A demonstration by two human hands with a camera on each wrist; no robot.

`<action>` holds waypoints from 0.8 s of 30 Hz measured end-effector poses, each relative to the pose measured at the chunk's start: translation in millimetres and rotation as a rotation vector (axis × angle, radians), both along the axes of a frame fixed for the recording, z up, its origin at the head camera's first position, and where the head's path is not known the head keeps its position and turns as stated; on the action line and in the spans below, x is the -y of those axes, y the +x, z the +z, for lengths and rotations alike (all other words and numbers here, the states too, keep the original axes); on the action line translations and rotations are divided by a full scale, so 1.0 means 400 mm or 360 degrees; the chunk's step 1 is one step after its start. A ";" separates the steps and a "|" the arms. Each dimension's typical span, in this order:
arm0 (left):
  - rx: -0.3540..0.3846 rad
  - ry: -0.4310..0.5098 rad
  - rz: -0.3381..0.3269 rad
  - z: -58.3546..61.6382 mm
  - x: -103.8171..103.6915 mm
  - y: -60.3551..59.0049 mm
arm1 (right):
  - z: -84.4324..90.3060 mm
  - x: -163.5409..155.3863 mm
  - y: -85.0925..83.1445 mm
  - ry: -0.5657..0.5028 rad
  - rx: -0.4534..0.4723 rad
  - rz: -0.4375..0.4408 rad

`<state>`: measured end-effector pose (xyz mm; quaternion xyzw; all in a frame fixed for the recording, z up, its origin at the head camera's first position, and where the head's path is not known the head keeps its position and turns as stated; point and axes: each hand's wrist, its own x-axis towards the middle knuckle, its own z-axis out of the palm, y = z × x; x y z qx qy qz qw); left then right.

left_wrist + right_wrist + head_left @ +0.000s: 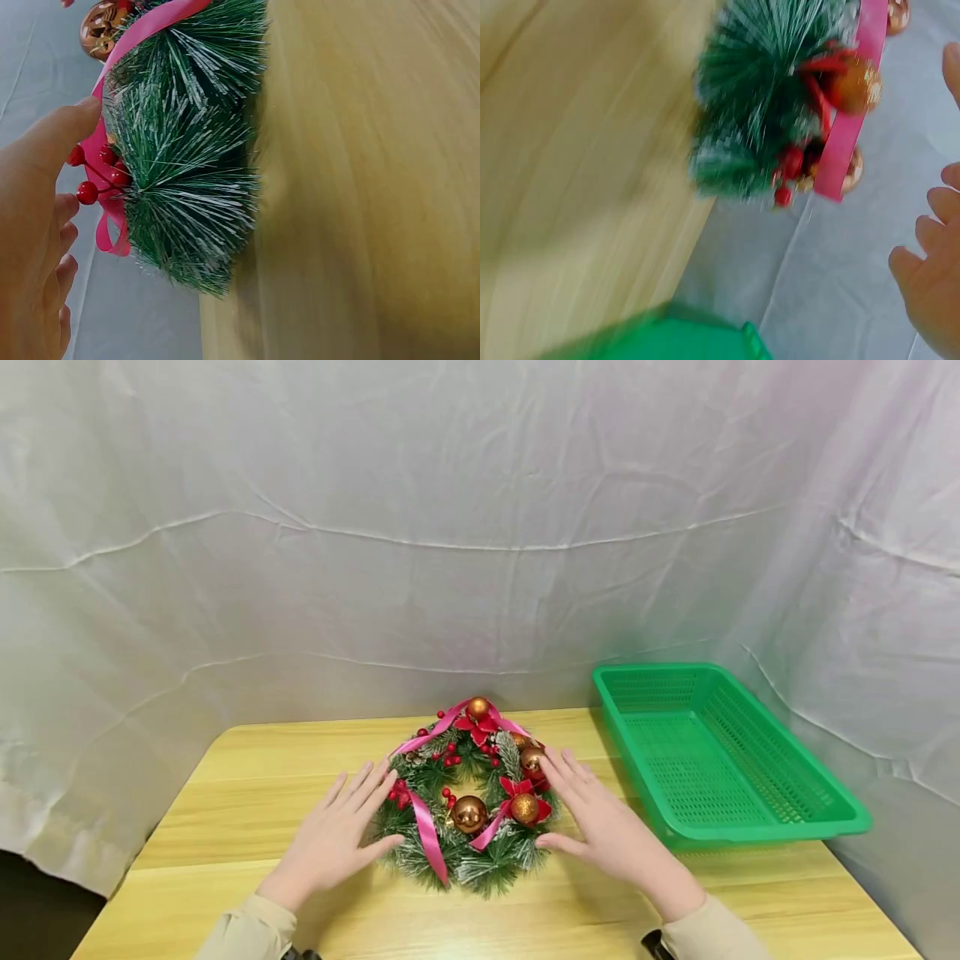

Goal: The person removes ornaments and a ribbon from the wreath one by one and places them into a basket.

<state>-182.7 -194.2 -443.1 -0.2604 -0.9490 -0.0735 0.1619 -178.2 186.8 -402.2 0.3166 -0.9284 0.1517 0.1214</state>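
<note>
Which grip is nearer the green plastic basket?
Right. The right grip is left of the green plastic basket, beside the Christmas wreath; the left grip is farther, at the wreath's opposite side.

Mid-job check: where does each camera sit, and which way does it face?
Head: worn on the head, facing forward and down at the wreath and green basket; left hand, right hand and sleeves show.
Left wrist: on that wrist, facing the wreath and table; left hand at the left edge.
Right wrist: on that wrist, facing wreath and table; right hand at the right edge.
Shared: head and right wrist both show the basket.
</note>
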 end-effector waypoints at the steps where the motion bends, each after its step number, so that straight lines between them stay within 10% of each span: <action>1: -0.0004 0.0006 -0.0002 -0.002 0.000 0.002 | 0.001 0.009 0.004 -0.0031 0.0015 0.0027; 12: 0.0058 -0.0010 0.0021 -0.015 0.001 0.010 | -0.015 0.120 0.003 -0.0323 -0.0120 0.0398; 24: 0.0051 0.0004 0.0022 -0.021 0.001 0.016 | -0.060 0.207 -0.008 -0.0470 0.0063 0.0381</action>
